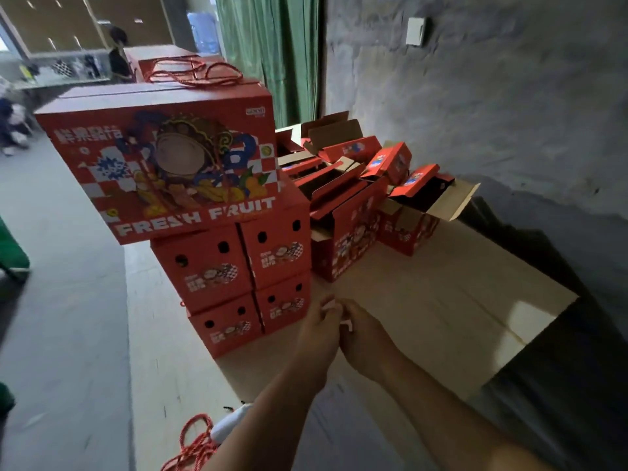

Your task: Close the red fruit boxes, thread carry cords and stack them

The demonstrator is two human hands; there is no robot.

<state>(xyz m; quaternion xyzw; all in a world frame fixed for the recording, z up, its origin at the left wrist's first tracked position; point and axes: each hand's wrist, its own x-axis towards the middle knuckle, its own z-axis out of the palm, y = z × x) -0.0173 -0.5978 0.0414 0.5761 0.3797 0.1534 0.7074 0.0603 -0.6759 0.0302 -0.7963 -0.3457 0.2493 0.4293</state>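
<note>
Both hands, left hand (319, 329) touching right hand (365, 338), grip unclear, right of stacked red boxes (234, 277).

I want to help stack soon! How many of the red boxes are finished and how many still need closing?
Done: a stack of closed boxes, and the top box has carry cords lying on it. In hand: the left hand and right hand meet over the cardboard sheet, fiddling with something small and white; no box is held. Left: a heap of open boxes behind, flaps up, and loose cord on the floor.
</note>
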